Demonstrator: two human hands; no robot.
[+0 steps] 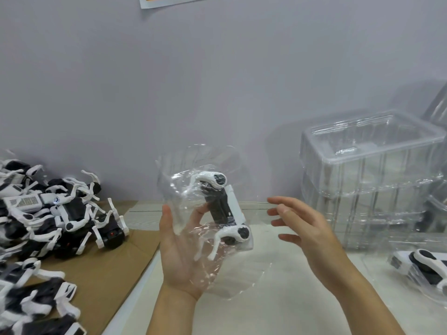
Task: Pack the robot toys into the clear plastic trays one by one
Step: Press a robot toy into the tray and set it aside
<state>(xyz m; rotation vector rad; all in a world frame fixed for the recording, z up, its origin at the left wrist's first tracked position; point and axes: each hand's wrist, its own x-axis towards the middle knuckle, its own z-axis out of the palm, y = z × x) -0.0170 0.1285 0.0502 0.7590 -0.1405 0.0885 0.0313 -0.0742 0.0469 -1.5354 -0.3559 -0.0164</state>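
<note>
Mid-pack: toy (223,209) seated in tray (193,189), cradled upright above the table on left hand (180,252), fingers curled behind it. Right hand (307,228) spread, empty, just beside. Next, probably: pressing toy home, then setting down near packed tray (420,267).

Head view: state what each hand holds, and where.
Left hand holds clear tray with robot toy from underneath; right hand holds nothing.

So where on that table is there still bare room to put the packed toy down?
The widest free patch is the pale tabletop below both hands, between the cardboard sheet and the packed toy at right. Some bare cardboard shows near its right edge. It is crowded at left under the heap of robot toys, and at back right by the stacked clear trays.
</note>
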